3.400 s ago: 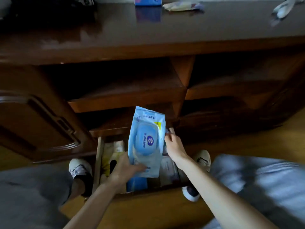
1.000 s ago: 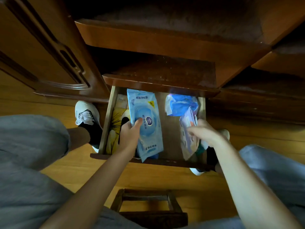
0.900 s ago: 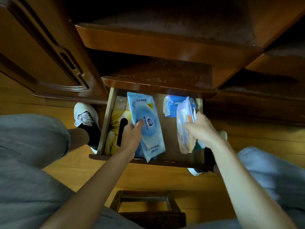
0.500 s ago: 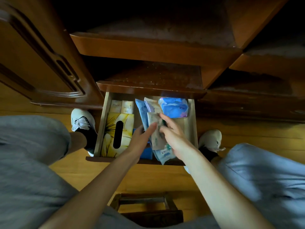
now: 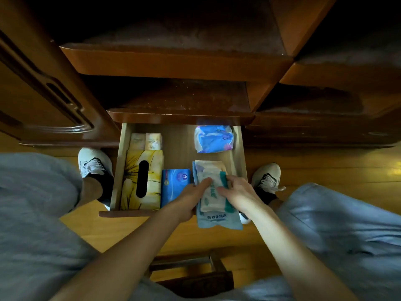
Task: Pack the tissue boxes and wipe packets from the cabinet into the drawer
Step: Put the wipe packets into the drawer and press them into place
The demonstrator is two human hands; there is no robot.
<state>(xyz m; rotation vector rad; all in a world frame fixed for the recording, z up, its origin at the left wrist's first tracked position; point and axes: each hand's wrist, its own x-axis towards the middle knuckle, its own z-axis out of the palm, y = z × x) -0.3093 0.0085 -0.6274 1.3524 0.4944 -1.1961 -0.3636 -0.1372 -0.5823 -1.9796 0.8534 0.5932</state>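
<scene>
The open wooden drawer [image 5: 121, 168] holds a yellow tissue box [image 5: 142, 181] at the left, two small yellow packs [image 5: 145, 141] behind it, a blue tissue pack [image 5: 174, 184] in the middle and a blue soft pack [image 5: 213, 139] at the back right. A stack of wipe packets [image 5: 213, 200] stands at the front right, its lower end sticking out over the drawer's front edge. My left hand [image 5: 191, 198] grips the stack from the left. My right hand [image 5: 236, 192] grips it from the right.
Dark cabinet shelves [image 5: 173, 61] hang above the drawer, and a carved door [image 5: 50, 94] stands open at the left. My knees and shoes flank the drawer on the wooden floor [image 5: 325, 170]. A small wooden stool [image 5: 195, 272] is under me.
The light blue wipe packet went from my left hand's side into one stack with the right-hand packets, and both hands moved that stack to the drawer's front right.
</scene>
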